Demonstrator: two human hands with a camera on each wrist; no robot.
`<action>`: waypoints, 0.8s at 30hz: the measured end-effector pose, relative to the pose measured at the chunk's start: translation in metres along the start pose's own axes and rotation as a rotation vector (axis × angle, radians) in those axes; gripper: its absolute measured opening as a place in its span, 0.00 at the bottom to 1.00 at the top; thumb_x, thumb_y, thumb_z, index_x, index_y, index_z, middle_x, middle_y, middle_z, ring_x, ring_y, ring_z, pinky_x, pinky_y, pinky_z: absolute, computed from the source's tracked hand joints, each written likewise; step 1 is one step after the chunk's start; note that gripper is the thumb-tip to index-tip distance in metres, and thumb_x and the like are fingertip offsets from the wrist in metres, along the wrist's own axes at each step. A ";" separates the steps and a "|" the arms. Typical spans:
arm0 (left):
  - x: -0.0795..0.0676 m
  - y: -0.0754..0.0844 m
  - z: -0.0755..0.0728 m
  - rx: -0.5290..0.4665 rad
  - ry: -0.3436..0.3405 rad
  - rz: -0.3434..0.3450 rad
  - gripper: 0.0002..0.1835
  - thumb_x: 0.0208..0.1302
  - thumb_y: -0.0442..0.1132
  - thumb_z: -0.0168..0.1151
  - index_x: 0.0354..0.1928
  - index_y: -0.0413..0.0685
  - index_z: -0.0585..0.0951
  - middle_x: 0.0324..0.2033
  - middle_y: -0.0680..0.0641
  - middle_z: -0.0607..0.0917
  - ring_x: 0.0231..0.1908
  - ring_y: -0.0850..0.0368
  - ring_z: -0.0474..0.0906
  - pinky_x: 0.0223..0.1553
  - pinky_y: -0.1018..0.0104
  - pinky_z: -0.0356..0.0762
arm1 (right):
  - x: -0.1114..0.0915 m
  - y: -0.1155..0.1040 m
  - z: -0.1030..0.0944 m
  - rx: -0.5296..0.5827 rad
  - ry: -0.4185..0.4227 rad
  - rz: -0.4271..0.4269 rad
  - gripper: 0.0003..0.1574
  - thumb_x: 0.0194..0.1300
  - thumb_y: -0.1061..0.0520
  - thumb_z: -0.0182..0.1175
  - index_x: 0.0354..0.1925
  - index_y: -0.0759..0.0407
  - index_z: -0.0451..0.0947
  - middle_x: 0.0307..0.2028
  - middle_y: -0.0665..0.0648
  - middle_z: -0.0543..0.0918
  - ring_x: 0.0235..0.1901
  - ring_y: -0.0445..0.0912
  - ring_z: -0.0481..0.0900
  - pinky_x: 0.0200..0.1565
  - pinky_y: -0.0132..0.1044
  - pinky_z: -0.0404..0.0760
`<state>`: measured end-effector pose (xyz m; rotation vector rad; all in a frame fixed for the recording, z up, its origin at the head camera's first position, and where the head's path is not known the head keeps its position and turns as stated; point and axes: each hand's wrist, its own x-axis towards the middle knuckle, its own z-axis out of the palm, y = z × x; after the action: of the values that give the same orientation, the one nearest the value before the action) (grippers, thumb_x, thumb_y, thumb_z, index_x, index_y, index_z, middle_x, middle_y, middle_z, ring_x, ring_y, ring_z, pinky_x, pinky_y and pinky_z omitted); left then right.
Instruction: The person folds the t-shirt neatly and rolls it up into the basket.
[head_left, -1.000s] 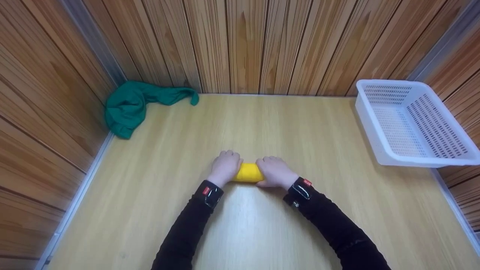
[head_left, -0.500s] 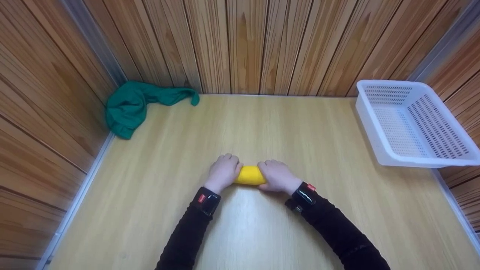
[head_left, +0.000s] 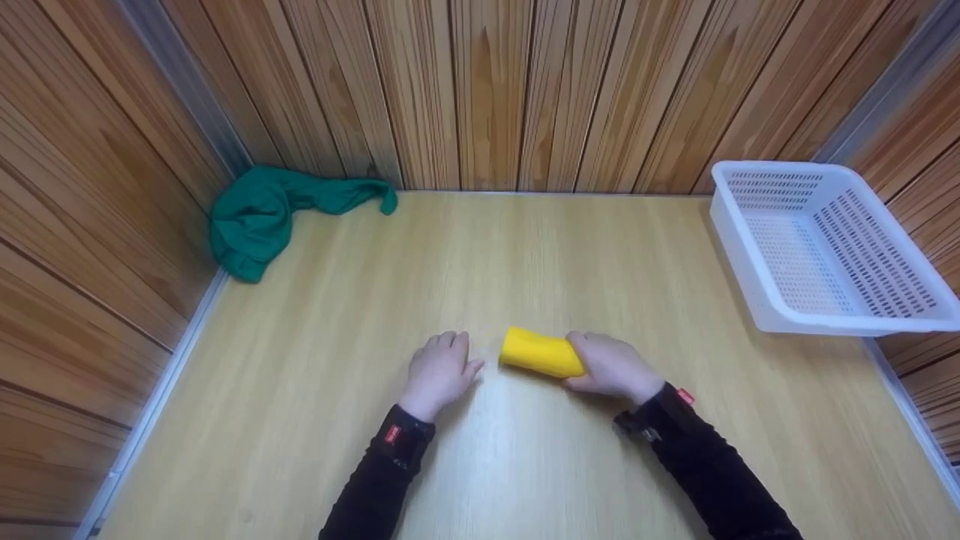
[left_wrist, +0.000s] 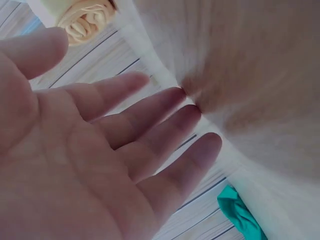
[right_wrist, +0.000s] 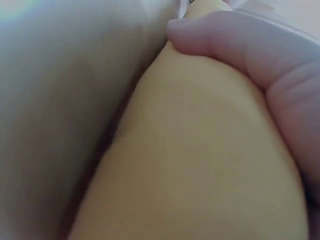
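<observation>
A rolled-up yellow cloth (head_left: 538, 352) lies near the middle of the wooden table, its left end tilted slightly toward the back. My right hand (head_left: 615, 365) grips its right end, and in the right wrist view the thumb (right_wrist: 215, 37) presses along the cloth. To the left of the roll, apart from it, is my left hand (head_left: 439, 375), fingers extended and holding nothing. In the left wrist view that palm faces the camera, and the spiral folds of the cloth's end (left_wrist: 87, 22) show beyond the thumb.
A crumpled green cloth (head_left: 259, 217) lies in the back left corner, against the wood-panelled walls. At the back right stands a white perforated plastic basket (head_left: 847, 322). Panelled walls enclose the table (head_left: 525, 255) at the back and both sides.
My left hand has let go of the roll and drawn slightly back toward me. The right hand has moved right with the roll, which now lies at a slant.
</observation>
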<state>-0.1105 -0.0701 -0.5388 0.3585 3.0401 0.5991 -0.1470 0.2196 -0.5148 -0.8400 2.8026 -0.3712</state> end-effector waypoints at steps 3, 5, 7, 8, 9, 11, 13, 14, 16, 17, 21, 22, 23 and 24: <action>-0.001 0.000 0.001 -0.007 0.004 -0.006 0.32 0.71 0.53 0.56 0.67 0.37 0.70 0.61 0.34 0.75 0.60 0.37 0.71 0.57 0.41 0.70 | -0.013 0.016 -0.011 0.032 0.026 0.049 0.40 0.53 0.47 0.73 0.57 0.67 0.72 0.34 0.53 0.77 0.32 0.47 0.72 0.37 0.47 0.74; -0.001 0.000 0.001 -0.010 0.022 0.000 0.33 0.71 0.54 0.57 0.68 0.38 0.69 0.62 0.34 0.73 0.62 0.36 0.69 0.59 0.40 0.68 | -0.021 0.026 -0.021 0.066 0.050 0.078 0.37 0.54 0.48 0.72 0.55 0.65 0.72 0.34 0.53 0.77 0.32 0.46 0.72 0.38 0.47 0.73; -0.002 -0.001 0.000 -0.019 0.038 0.005 0.33 0.70 0.53 0.57 0.68 0.38 0.69 0.63 0.32 0.72 0.63 0.35 0.68 0.59 0.39 0.67 | -0.030 0.037 -0.033 0.096 0.081 0.106 0.33 0.55 0.50 0.72 0.53 0.63 0.72 0.34 0.52 0.77 0.32 0.46 0.72 0.38 0.47 0.73; -0.003 -0.001 0.000 -0.024 0.043 0.006 0.34 0.70 0.53 0.57 0.68 0.37 0.68 0.63 0.32 0.72 0.63 0.35 0.67 0.60 0.39 0.66 | -0.034 0.042 -0.039 0.109 0.096 0.118 0.31 0.55 0.50 0.72 0.52 0.62 0.72 0.33 0.52 0.77 0.32 0.47 0.72 0.38 0.46 0.73; -0.003 -0.002 0.000 -0.030 0.042 0.003 0.34 0.70 0.53 0.57 0.69 0.37 0.68 0.64 0.31 0.71 0.64 0.34 0.67 0.61 0.38 0.65 | -0.039 0.047 -0.045 0.121 0.110 0.133 0.30 0.56 0.51 0.72 0.51 0.62 0.72 0.33 0.52 0.76 0.32 0.47 0.72 0.38 0.47 0.73; -0.003 -0.003 0.000 -0.037 0.043 -0.003 0.34 0.70 0.53 0.58 0.69 0.37 0.68 0.65 0.30 0.70 0.64 0.33 0.65 0.62 0.38 0.63 | -0.048 0.057 -0.060 0.140 0.141 0.164 0.29 0.56 0.52 0.71 0.50 0.63 0.72 0.32 0.53 0.76 0.31 0.48 0.72 0.38 0.47 0.73; -0.003 -0.005 0.001 -0.040 0.047 -0.013 0.35 0.69 0.53 0.58 0.69 0.37 0.67 0.65 0.30 0.69 0.65 0.32 0.64 0.63 0.37 0.61 | -0.059 0.066 -0.076 0.141 0.169 0.195 0.31 0.57 0.53 0.71 0.52 0.66 0.71 0.33 0.56 0.77 0.31 0.50 0.73 0.37 0.48 0.73; -0.003 -0.005 0.001 -0.040 0.047 -0.020 0.35 0.69 0.54 0.58 0.70 0.38 0.67 0.66 0.30 0.68 0.65 0.32 0.63 0.64 0.37 0.60 | -0.064 0.070 -0.084 0.142 0.179 0.213 0.33 0.58 0.52 0.70 0.54 0.68 0.70 0.34 0.58 0.77 0.32 0.51 0.73 0.37 0.49 0.74; -0.003 -0.006 0.001 -0.039 0.046 -0.032 0.35 0.69 0.54 0.58 0.70 0.38 0.67 0.66 0.30 0.67 0.66 0.31 0.62 0.64 0.37 0.58 | -0.073 0.079 -0.101 0.149 0.202 0.248 0.36 0.59 0.51 0.70 0.56 0.71 0.68 0.36 0.62 0.77 0.33 0.53 0.74 0.37 0.50 0.73; -0.003 -0.007 0.001 -0.041 0.042 -0.038 0.35 0.69 0.55 0.57 0.70 0.39 0.67 0.67 0.30 0.67 0.66 0.31 0.61 0.64 0.36 0.58 | -0.078 0.083 -0.109 0.147 0.208 0.268 0.38 0.60 0.49 0.70 0.57 0.72 0.67 0.37 0.63 0.77 0.33 0.54 0.74 0.36 0.50 0.74; -0.004 -0.008 0.000 -0.038 0.000 -0.047 0.34 0.69 0.55 0.58 0.68 0.38 0.70 0.65 0.30 0.69 0.65 0.31 0.63 0.63 0.37 0.60 | -0.092 0.103 -0.139 0.158 0.208 0.369 0.42 0.63 0.42 0.67 0.56 0.74 0.64 0.37 0.66 0.76 0.33 0.55 0.73 0.32 0.45 0.73; -0.004 -0.008 0.000 -0.035 -0.012 -0.047 0.33 0.69 0.54 0.58 0.67 0.38 0.71 0.64 0.31 0.70 0.65 0.32 0.64 0.62 0.37 0.61 | -0.096 0.108 -0.146 0.160 0.203 0.399 0.44 0.63 0.40 0.65 0.56 0.74 0.63 0.37 0.66 0.75 0.32 0.55 0.73 0.30 0.44 0.73; -0.004 -0.009 0.000 -0.031 -0.019 -0.044 0.32 0.69 0.54 0.58 0.66 0.38 0.72 0.63 0.31 0.71 0.64 0.32 0.65 0.61 0.38 0.63 | -0.098 0.113 -0.153 0.166 0.194 0.430 0.46 0.64 0.38 0.64 0.57 0.75 0.61 0.38 0.67 0.74 0.33 0.56 0.73 0.29 0.43 0.73; -0.004 -0.009 -0.001 -0.025 -0.024 -0.042 0.31 0.69 0.54 0.59 0.64 0.38 0.73 0.62 0.31 0.72 0.62 0.33 0.67 0.60 0.39 0.65 | -0.101 0.118 -0.160 0.174 0.191 0.459 0.47 0.65 0.36 0.62 0.57 0.75 0.61 0.38 0.67 0.73 0.33 0.56 0.73 0.28 0.42 0.73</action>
<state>-0.1087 -0.0792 -0.5412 0.2981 3.0064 0.6255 -0.1649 0.4004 -0.3860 -0.1180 2.9605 -0.6293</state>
